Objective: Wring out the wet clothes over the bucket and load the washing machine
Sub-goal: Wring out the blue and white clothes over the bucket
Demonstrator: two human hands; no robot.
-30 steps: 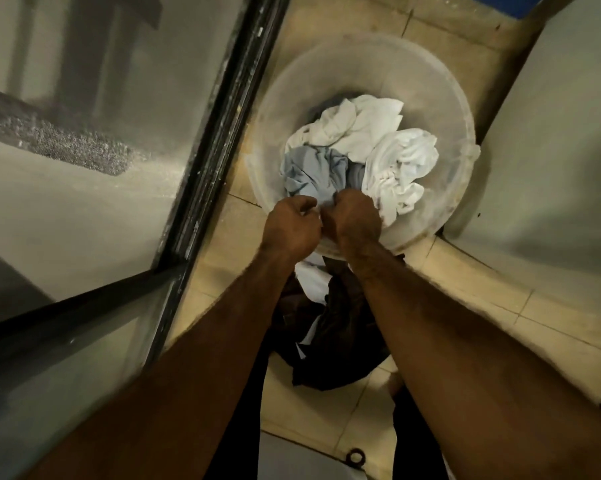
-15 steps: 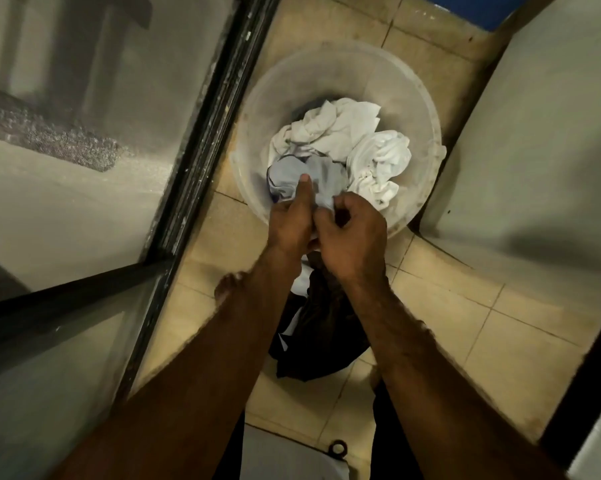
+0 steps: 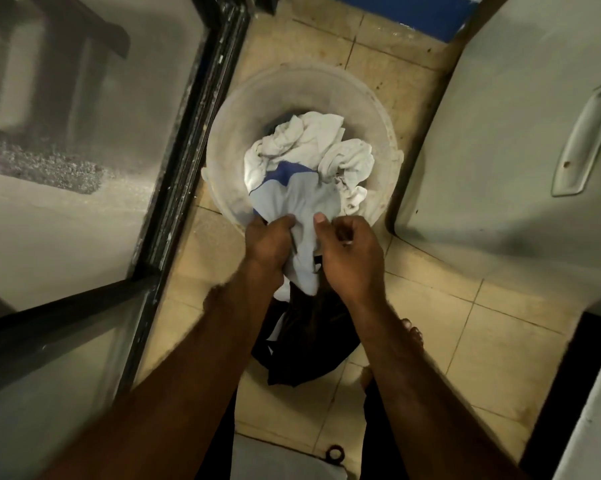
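Grey garment, with a blue panel at its far edge: held at the near rim of the bucket. Its upper part spreads over the bucket's contents; its lower end hangs down between the two hands, outside the rim.

Left hand: fingers curled round a bunched fold on the garment's left side, firm grip. Right hand: thumb and curled fingers pinch the garment's right edge. The hands sit close together, with only the cloth between them.

Bucket: round, translucent, standing on the tiled floor. Inside it, white clothes lie crumpled in a heap, partly under the grey garment.

Dark clothes: piled on the floor directly below the hands, against the bucket's near side.

A bare foot shows just right of the dark pile, partly hidden by the right forearm.

Right of the bucket: a white appliance with a recessed handle; whether it is the washing machine cannot be told. Left of the bucket: a glass door with a black frame, touching or nearly touching the bucket's wall.
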